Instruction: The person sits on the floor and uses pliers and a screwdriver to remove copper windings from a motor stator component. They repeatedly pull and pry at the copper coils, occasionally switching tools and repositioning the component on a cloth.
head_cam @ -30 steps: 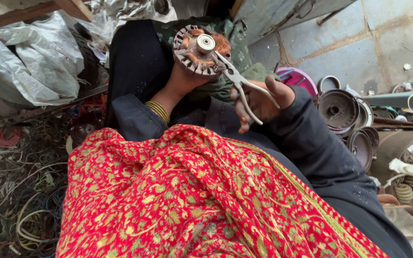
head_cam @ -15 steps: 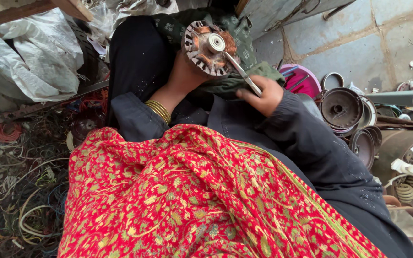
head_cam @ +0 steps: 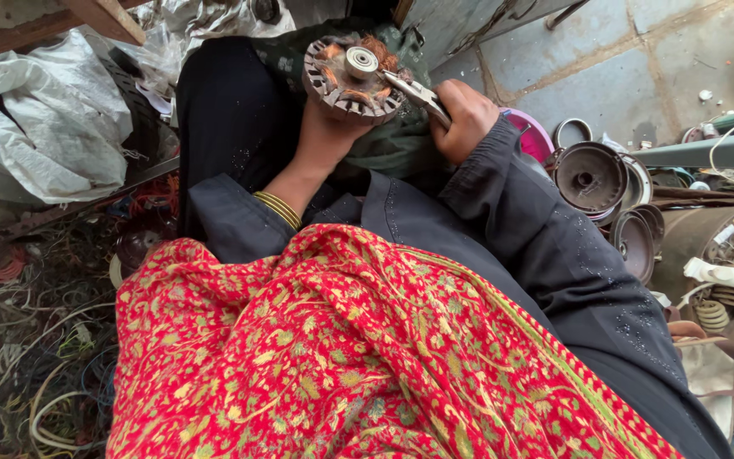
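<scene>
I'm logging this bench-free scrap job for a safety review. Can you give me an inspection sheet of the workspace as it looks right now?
Surface: no bench; work is done over the lap, above a tiled floor.
Job's things: round motor stator with copper windings, held up; pliers with tips at its rim.
Clutter: stacked round metal motor covers, pink bowl, white plastic sacks.
Grippers: left hand supports the stator from beneath; right hand grips the pliers.
Cables: tangled loose wires heaped on the ground at the left.
Surroundings: red patterned shawl over the lap, wooden plank, metal bar.
</scene>
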